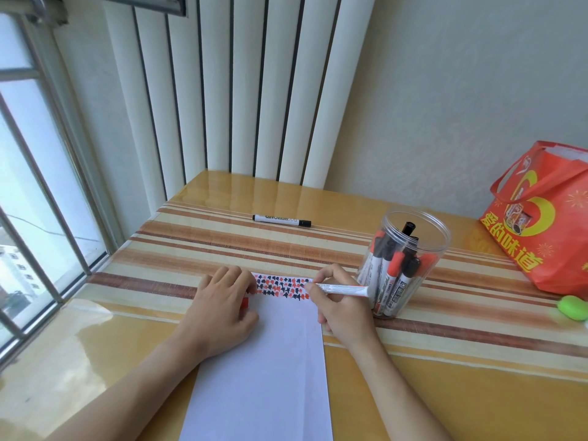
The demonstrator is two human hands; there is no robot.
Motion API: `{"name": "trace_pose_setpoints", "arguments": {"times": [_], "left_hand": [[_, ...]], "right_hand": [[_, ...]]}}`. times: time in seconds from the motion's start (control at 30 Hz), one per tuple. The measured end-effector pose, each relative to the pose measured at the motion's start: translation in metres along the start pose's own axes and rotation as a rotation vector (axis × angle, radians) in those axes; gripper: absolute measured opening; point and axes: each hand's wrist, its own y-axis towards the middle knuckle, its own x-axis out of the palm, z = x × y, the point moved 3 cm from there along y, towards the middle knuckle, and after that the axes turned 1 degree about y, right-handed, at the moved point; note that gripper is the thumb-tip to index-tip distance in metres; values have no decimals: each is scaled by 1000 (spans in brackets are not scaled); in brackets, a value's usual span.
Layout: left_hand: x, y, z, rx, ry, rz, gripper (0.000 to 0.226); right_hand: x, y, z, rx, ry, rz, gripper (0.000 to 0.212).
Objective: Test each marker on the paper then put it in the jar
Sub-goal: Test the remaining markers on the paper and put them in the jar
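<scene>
White marker (345, 289) pinched by curled right hand (342, 308).

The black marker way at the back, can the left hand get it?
Probably yes. Bare table lies between the left hand and the black marker, but that hand holds a red cap.
</scene>
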Motion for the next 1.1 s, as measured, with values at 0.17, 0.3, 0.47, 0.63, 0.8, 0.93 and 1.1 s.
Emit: {"name": "trace_pose_setpoints", "arguments": {"times": [0.17,0.3,0.47,0.63,0.8,0.93,1.1], "left_hand": [[-3,2,2,101,-140,40,20],[-9,2,2,151,-300,37,17],[-11,2,6,177,-374,58,21],[-13,2,9,201,-388,64,21],[-17,-1,14,256,-385,64,18],[-19,0,16,278,-382,86,20],[-20,0,16,287,-380,101,21]], "right_hand": [[6,-8,-11,-34,86,-54,9],[19,-15,-19,21,292,-138,25],[31,-17,-18,-26,396,-159,23],[36,-18,-17,-83,298,-166,21],[42,-20,-17,-145,156,-223,17],[41,-20,-21,-77,262,-253,13],[36,-20,-19,-16,349,-203,23]]}}
